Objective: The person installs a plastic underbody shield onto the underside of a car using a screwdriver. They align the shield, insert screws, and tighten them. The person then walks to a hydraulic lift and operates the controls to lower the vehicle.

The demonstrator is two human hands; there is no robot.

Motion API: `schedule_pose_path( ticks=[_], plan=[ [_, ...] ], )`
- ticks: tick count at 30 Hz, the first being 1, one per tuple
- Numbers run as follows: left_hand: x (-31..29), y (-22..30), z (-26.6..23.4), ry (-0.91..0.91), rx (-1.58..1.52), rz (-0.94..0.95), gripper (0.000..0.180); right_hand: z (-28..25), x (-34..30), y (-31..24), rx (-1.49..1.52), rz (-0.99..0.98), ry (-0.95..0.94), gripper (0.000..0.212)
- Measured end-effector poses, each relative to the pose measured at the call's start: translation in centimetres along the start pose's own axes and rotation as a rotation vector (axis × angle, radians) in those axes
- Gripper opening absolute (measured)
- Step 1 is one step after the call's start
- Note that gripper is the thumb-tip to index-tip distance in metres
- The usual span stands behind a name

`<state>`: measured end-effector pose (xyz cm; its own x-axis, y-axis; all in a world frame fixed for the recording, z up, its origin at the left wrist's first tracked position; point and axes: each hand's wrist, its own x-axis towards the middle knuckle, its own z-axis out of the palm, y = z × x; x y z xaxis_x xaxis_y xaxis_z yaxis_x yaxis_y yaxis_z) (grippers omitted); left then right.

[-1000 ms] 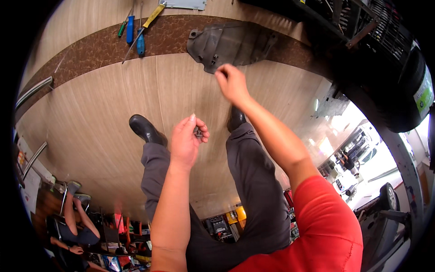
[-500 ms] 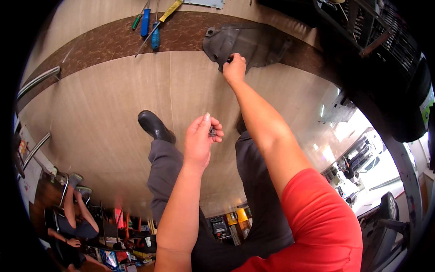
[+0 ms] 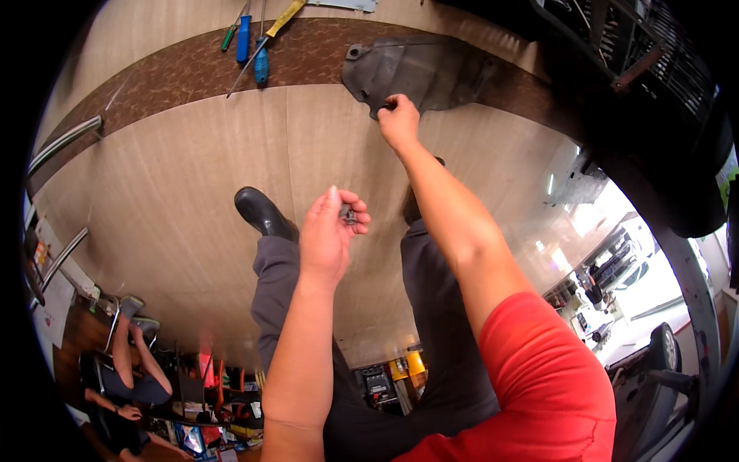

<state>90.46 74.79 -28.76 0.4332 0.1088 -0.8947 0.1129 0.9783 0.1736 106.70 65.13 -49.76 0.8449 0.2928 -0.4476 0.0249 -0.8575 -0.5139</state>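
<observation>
My left hand (image 3: 323, 239) is held palm up above the floor, its fingers curled round several small dark grey fasteners (image 3: 349, 215); their exact kind is too small to tell. Farther off, my right hand (image 3: 400, 123) reaches to the near edge of a dark grey moulded panel (image 3: 419, 69) lying flat on the floor. Thumb and fingers there pinch together at the panel's lower left corner. Something dark shows at the fingertips, but I cannot tell whether it is a small separate piece or the panel's edge.
Left of the panel lie a green screwdriver (image 3: 229, 37), two blue-handled screwdrivers (image 3: 244, 38) and a yellow-handled one (image 3: 286, 17). A dark vehicle part (image 3: 654, 77) looms at upper right. Metal rails (image 3: 69, 142) stand at left. A seated person (image 3: 135, 369) is at lower left.
My left hand has shifted a little left and its fingers have loosened, showing more of the small parts. My right hand stays at the panel's near edge with hardly any movement.
</observation>
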Motion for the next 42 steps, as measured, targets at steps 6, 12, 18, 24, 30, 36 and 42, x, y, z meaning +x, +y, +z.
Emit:
schedule_pose_path(
  ticks=[6, 12, 18, 24, 30, 36, 42],
  plan=[
    [-0.1, 1.4, -1.4, 0.162, -0.096, 0.177, 0.032, -8.9, -8.7, -10.5, 0.339, -0.436, -0.432, 0.022],
    [0.0, 1.1, -0.9, 0.013, -0.047, 0.083, 0.033, -14.3, -12.5, -13.6, 0.392, -0.584, -0.785, 0.031],
    [-0.8, 1.1, -1.2, -0.048, 0.065, -0.085, 0.035, -6.4, -3.9, -0.7, 0.452, 0.475, -0.4, 0.019],
    [-0.4, 0.5, -0.6, -0.052, 0.144, -0.088, 0.034, -3.2, -0.1, 7.0, 0.698, 1.096, -0.231, 0.033],
    [-0.3, -0.2, -0.2, -0.014, 0.162, -0.034, 0.034, 0.8, -0.5, 7.6, 1.441, 1.277, 0.05, 0.027],
    [-0.4, 0.4, -0.3, -0.036, 0.288, -0.098, 0.032, -0.5, -0.7, 8.5, 1.713, 1.15, 0.115, 0.019],
    [-0.6, 1.0, -0.1, 0.018, 0.392, -0.059, 0.03, -5.6, -4.1, 8.4, 1.722, 0.8, -0.081, 0.01]
  ],
)
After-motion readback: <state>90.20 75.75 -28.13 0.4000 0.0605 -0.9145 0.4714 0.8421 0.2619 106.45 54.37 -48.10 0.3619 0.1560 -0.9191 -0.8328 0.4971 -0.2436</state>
